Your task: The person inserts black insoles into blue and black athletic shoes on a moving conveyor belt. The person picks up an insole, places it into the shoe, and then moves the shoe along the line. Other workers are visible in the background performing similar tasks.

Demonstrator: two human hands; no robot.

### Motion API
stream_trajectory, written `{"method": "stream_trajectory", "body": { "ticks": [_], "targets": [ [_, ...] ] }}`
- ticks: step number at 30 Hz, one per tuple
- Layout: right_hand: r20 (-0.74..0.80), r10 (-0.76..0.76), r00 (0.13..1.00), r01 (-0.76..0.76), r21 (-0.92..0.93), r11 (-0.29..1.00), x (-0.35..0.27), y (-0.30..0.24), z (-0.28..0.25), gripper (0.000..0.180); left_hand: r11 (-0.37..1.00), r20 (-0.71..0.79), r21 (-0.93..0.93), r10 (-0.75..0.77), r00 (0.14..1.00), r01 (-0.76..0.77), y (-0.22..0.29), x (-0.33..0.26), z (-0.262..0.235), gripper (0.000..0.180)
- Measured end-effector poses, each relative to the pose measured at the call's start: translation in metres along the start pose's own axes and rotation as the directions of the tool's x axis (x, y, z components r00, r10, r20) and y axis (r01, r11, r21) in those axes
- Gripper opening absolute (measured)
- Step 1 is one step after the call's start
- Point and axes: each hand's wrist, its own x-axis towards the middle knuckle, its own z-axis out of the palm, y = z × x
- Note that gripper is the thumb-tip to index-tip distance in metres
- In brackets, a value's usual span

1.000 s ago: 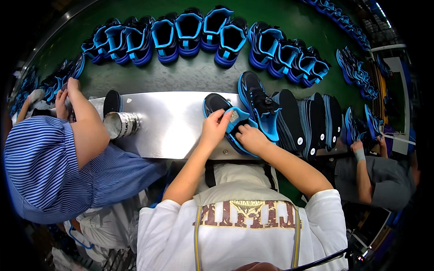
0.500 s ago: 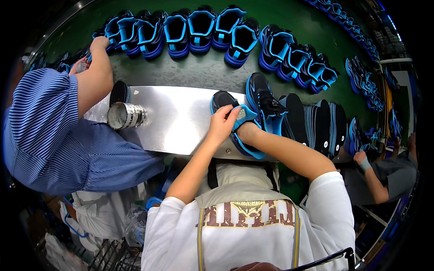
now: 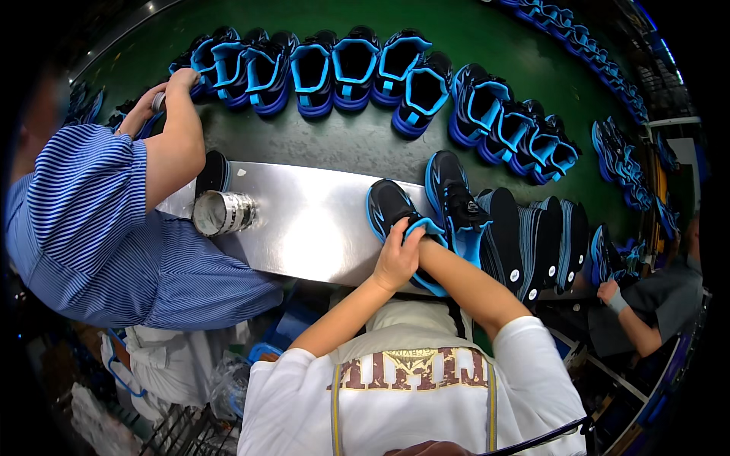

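Observation:
A black sneaker [image 3: 389, 207] with bright blue trim lies on the steel bench in front of me, toe pointing away. My left hand [image 3: 399, 257] pinches the edge of its opening near the tongue, thumb and fingers closed. Into that same opening reaches my right hand [image 3: 427, 248]; only its wrist side shows, and the fingers are hidden inside. Close on the right stands a matching sneaker [image 3: 449, 182], laced and untouched. Beside it, black insoles [image 3: 498, 235] with blue edges stand in stacks.
Along the green conveyor belt [image 3: 251, 140] runs a row of similar sneakers [image 3: 355, 64]. A smeared tin can [image 3: 220, 213] lies on the steel bench [image 3: 304, 228]. A co-worker in blue stripes [image 3: 84, 220] works at left; another person's hand [image 3: 608, 291] is at right.
My left hand has shifted along the opening, and the tongue's pale label no longer shows. My right forearm has swung closer to my body. The whole view has shifted slightly.

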Motion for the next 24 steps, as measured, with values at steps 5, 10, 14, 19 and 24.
{"method": "stream_trajectory", "body": {
  "ticks": [5, 10, 14, 19, 24],
  "targets": [
    [0.054, 0.076, 0.996, -0.076, 0.010, 0.997, 0.015, -0.009, 0.008, 0.036, 0.993, 0.018, 0.114, -0.021, 1.000, 0.019, 0.005, 0.005, 0.001, 0.036],
    [0.193, 0.026, 0.981, -0.047, 0.105, 0.993, 0.011, 0.000, -0.004, 0.037, 0.977, 0.088, 0.035, -0.212, 0.973, 0.209, 0.006, 0.014, -0.006, 0.044],
    [0.073, -0.233, 0.970, 0.244, -0.337, 0.910, -0.049, -0.013, -0.034, 0.044, 0.924, 0.265, -0.064, -0.348, 0.899, 0.377, -0.011, 0.027, -0.025, 0.050],
    [0.498, -0.005, 0.867, 0.032, -0.046, 0.998, -0.062, -0.029, -0.050, 0.068, 0.917, 0.367, -0.014, -0.366, 0.855, 0.398, -0.006, 0.042, -0.033, 0.042],
    [-0.415, -0.131, 0.900, 0.226, 0.189, 0.956, -0.095, -0.015, -0.036, 0.030, 0.960, 0.347, 0.126, -0.277, 0.896, 0.249, -0.006, 0.041, -0.038, 0.035]
  ]
}}
